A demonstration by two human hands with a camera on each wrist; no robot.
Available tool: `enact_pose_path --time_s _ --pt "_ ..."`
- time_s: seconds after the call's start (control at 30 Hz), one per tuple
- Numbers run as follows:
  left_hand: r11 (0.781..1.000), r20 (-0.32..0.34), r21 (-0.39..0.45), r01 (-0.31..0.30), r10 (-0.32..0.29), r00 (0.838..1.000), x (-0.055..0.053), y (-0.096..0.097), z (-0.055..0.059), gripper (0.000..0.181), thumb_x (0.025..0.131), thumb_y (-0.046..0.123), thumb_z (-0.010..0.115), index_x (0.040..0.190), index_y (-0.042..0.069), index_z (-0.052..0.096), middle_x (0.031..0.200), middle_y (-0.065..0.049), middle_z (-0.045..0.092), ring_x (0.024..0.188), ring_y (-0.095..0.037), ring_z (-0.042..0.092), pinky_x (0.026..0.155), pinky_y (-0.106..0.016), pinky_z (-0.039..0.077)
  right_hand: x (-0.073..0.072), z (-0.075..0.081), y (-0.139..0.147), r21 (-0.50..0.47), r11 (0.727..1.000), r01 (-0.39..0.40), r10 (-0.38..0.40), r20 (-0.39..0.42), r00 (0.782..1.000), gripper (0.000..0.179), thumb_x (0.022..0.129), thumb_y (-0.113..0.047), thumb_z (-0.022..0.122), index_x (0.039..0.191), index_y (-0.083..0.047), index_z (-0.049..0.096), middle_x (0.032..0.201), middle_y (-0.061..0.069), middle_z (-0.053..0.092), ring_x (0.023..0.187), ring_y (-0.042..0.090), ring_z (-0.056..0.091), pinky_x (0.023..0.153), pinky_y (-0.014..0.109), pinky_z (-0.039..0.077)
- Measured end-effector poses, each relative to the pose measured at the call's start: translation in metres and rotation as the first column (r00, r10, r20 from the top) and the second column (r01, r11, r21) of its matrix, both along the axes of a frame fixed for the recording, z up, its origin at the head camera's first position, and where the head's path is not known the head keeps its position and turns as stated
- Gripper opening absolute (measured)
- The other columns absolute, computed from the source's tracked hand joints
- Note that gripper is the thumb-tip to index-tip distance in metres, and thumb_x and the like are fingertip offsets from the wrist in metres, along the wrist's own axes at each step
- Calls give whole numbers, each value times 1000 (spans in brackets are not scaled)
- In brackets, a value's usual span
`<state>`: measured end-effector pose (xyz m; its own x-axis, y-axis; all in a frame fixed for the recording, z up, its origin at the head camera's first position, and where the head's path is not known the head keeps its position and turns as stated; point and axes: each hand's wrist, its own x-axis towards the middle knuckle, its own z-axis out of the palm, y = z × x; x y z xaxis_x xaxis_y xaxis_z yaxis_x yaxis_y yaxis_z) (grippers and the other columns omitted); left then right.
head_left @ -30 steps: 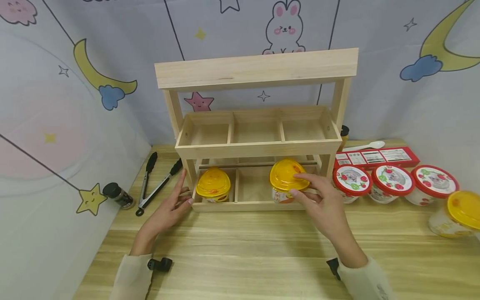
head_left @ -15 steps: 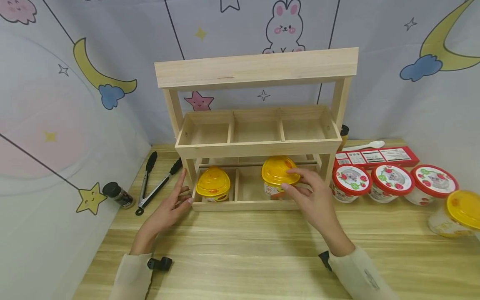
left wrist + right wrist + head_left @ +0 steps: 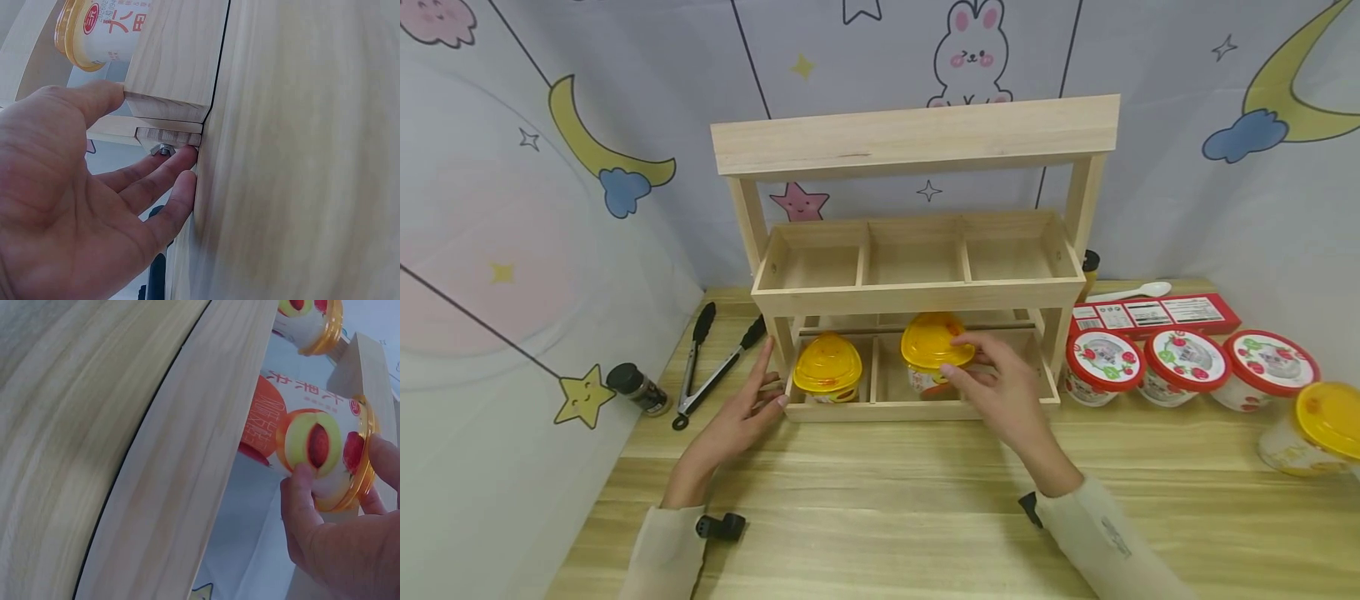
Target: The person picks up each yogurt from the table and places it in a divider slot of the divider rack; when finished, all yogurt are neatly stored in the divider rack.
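My right hand [image 3: 1003, 387] holds a yellow-lidded cup [image 3: 931, 350] by its side, over the lower middle compartment of the wooden rack [image 3: 917, 297]. The right wrist view shows the peach picture on this white cup [image 3: 315, 437], with fingertips at its wall and lid rim. The cup stands upright, its base hidden behind the front board. Another yellow-lidded cup [image 3: 827, 367] sits in the lower left compartment. My left hand [image 3: 741, 429] touches the rack's lower left corner. In the left wrist view its thumb lies at the front board [image 3: 169, 69], and the other fingers reach along the side.
Three red-lidded cups [image 3: 1183, 358] stand right of the rack, with one more yellow-lidded cup [image 3: 1318, 425] beyond. Behind them lie a red box [image 3: 1187, 312] and a white spoon [image 3: 1138, 291]. Tongs [image 3: 715, 375] and a black-capped jar [image 3: 638, 389] lie at the left.
My right hand has carried the yellow-lidded cup leftward, from the lower right compartment to the middle one. The left hand has stayed at the rack's corner.
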<state>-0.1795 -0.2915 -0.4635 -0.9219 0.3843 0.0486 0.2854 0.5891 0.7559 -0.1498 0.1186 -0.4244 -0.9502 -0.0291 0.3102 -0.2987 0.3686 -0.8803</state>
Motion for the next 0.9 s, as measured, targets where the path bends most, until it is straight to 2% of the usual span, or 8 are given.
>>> enact_pose_path --time_s 0.23,0.63,0.9 --pt "1000 -4 6 -1 1 1000 -1 0 0 92 113 16 56 173 36 -11 165 -42 33 138 -58 58 115 -71 47 -6 -6 -8 -33 999 -40 41 15 999 38 96 -14 83 130 -7 67 135 17 69 116 38 73 94 44 67" --pt "1000 30 19 2 -3 1000 0 1 0 91 114 21 55 172 41 -13 165 -40 35 141 -57 56 116 -71 47 -3 -12 -15 33 998 -54 48 143 989 36 94 -17 85 126 -13 68 136 15 70 118 36 73 98 48 66" --pt "1000 26 14 -1 0 1000 1 1 0 91 114 21 55 172 40 -12 164 -40 36 141 -57 57 116 -71 46 -2 -13 -15 32 998 -52 46 160 986 35 94 -19 85 126 -15 69 136 14 71 118 36 74 100 49 66"
